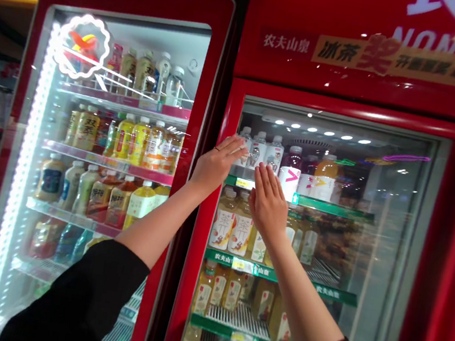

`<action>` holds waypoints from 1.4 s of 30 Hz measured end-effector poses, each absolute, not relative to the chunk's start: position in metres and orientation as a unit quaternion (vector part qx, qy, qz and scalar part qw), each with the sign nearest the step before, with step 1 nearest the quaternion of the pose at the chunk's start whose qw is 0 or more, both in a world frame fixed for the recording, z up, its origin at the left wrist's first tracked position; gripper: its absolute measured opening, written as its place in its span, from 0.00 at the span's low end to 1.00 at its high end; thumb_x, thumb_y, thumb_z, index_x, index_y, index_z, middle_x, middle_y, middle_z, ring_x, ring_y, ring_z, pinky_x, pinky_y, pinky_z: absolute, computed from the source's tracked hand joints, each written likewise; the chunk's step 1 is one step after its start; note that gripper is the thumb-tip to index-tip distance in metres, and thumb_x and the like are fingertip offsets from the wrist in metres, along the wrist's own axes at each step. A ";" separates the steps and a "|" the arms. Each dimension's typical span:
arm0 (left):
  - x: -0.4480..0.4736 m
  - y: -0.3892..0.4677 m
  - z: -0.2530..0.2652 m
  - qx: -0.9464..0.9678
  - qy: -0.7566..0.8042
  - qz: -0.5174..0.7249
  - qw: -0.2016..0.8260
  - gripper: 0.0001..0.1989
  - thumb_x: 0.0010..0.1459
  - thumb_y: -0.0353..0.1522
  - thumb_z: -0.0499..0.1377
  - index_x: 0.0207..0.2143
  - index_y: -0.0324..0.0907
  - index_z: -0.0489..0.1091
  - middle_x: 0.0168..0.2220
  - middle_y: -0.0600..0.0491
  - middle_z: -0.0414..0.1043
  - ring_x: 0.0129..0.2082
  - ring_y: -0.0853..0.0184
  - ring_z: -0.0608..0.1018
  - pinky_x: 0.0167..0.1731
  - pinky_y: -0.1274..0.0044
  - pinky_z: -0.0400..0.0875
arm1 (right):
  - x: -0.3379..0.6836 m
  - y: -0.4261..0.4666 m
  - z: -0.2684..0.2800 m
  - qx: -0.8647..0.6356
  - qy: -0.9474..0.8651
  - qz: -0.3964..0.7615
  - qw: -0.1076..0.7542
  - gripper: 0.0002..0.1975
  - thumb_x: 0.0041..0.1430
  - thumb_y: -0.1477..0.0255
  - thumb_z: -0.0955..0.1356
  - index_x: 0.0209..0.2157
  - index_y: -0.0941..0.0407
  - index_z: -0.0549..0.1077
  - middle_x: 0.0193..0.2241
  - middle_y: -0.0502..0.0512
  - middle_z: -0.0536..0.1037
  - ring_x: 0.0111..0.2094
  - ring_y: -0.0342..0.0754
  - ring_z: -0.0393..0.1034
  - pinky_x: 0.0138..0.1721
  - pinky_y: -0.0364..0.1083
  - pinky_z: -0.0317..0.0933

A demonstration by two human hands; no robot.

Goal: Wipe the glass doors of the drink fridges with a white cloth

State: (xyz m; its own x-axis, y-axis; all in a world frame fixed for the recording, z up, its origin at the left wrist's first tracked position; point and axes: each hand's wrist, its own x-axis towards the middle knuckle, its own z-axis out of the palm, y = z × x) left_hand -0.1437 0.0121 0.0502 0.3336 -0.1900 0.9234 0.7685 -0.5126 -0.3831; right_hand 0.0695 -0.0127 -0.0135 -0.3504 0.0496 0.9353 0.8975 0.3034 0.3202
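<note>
My left hand [218,162] is raised at the red door frame [198,234] of the right-hand drinks fridge. Its fingers are stretched out toward the glass and a ring shows on one of them. Lower and to the right, my right hand [270,204] is held up flat before the shelves, fingers straight and close together. Neither hand holds anything; whether the fingertips touch the door cannot be told. Clear bottles with white caps [259,148] stand behind the fingers. Beside them is a dark purple bottle [290,171] with a white label, then an orange bottle [326,177].
Lower shelves hold tea bottles [223,227] and smaller amber bottles [232,292]. At left stands a second red-framed fridge [210,94] with several rows of drinks and a bright light strip [15,184]. A red sign panel [292,9] spans the top right.
</note>
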 end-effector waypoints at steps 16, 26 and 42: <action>-0.123 0.014 0.068 -0.678 -0.224 -0.540 0.446 0.37 0.70 0.17 0.54 0.75 0.52 0.68 0.74 0.53 0.70 0.77 0.61 0.69 0.73 0.63 0.75 | 0.083 -0.013 -0.020 -0.338 -0.650 -0.499 0.464 0.42 0.79 0.77 0.60 0.83 0.50 0.32 0.77 0.59 0.65 0.78 0.58 0.61 0.77 0.61 0.65; -0.106 0.011 0.042 -0.674 -0.206 -0.522 0.480 0.34 0.70 0.16 0.54 0.73 0.47 0.71 0.73 0.49 0.73 0.76 0.61 0.71 0.72 0.65 0.77 | 0.129 -0.023 -0.007 -0.275 -0.701 -0.532 0.388 0.46 0.79 0.79 0.62 0.83 0.46 0.29 0.77 0.54 0.66 0.77 0.55 0.63 0.75 0.58 0.67; -0.085 0.010 0.046 -0.709 -0.200 -0.478 0.479 0.35 0.71 0.16 0.52 0.75 0.47 0.68 0.76 0.52 0.68 0.78 0.60 0.67 0.74 0.64 0.74 | 0.125 -0.032 -0.008 -0.381 -0.680 -0.464 0.422 0.32 0.77 0.77 0.60 0.79 0.60 0.61 0.77 0.63 0.65 0.79 0.59 0.59 0.81 0.60 0.57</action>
